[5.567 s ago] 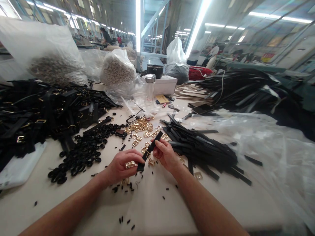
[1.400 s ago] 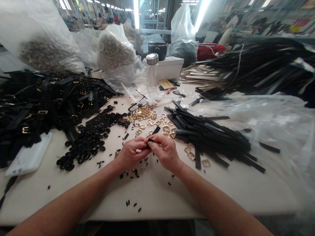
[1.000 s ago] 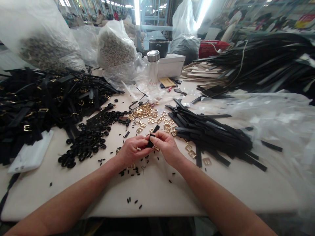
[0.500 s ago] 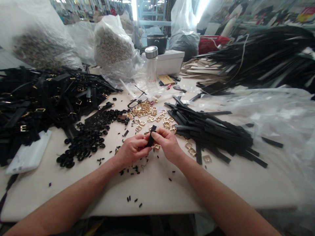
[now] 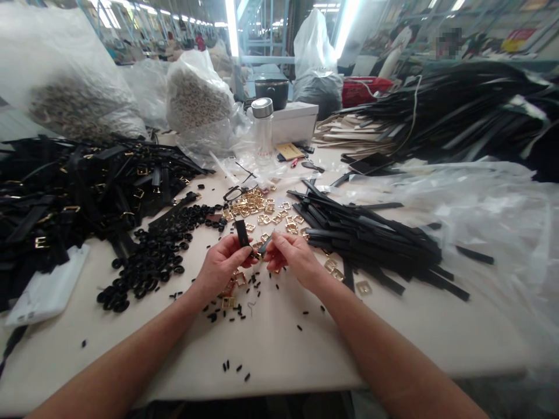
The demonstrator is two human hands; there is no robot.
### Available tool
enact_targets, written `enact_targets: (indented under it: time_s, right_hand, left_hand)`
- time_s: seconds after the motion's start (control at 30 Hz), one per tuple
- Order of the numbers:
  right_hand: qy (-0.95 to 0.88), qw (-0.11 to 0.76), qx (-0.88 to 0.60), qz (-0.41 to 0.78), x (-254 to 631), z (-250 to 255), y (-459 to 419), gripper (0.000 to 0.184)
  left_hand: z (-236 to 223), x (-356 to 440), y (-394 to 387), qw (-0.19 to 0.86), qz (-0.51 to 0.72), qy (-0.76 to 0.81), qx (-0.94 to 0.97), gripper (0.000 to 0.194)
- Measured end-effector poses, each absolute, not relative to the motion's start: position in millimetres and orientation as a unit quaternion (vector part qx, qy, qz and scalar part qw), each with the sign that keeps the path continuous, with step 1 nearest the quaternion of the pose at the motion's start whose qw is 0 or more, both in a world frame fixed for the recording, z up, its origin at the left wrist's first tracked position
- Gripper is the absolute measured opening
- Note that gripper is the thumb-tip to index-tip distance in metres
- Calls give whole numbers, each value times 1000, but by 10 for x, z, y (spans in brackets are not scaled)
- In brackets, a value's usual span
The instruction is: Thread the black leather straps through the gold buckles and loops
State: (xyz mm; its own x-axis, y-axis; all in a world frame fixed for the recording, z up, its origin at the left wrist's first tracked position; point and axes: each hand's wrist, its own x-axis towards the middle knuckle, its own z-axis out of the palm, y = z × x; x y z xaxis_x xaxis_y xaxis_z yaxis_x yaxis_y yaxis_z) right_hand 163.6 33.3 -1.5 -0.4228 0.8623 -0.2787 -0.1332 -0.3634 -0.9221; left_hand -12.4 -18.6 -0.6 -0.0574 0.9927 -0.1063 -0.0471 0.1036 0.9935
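My left hand [image 5: 225, 259] is closed on a short black strap [image 5: 241, 233], whose flat end stands up above the thumb. Opposite it, my right hand [image 5: 290, 256] pinches another dark part [image 5: 265, 243], perhaps the same strap's other end; the join between the hands is partly hidden. A glint of gold shows there, too small to make out. Gold buckles [image 5: 251, 202] lie in a heap just beyond my hands, and a few more sit under the left one. Small black pieces [image 5: 238, 308] are scattered below the hands. Several black loops [image 5: 152, 262] are piled to the left.
Black straps [image 5: 371, 233] lie stacked at right beside clear plastic sheeting [image 5: 493, 203]. At left is a mound of buckled straps [image 5: 87, 186] and a white packet [image 5: 50, 288]. Behind stand a glass bottle [image 5: 263, 134], a white box [image 5: 292, 122] and bags of small parts [image 5: 198, 93].
My hands have drawn slightly apart, and the left one has turned the strap so its end points up. The view has tilted up a little.
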Motion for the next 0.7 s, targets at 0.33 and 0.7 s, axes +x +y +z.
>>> enact_targets:
  time_s: [0.33,0.7]
  right_hand:
    - [-400,332,-411,749,1602,16,299,32]
    - [-437,483,-287,702,1591,-53,259,43]
  left_hand:
    - [-24,-139,-251,530,501,448,517,26]
    - [64,-106,-235,435,497,510,551,20]
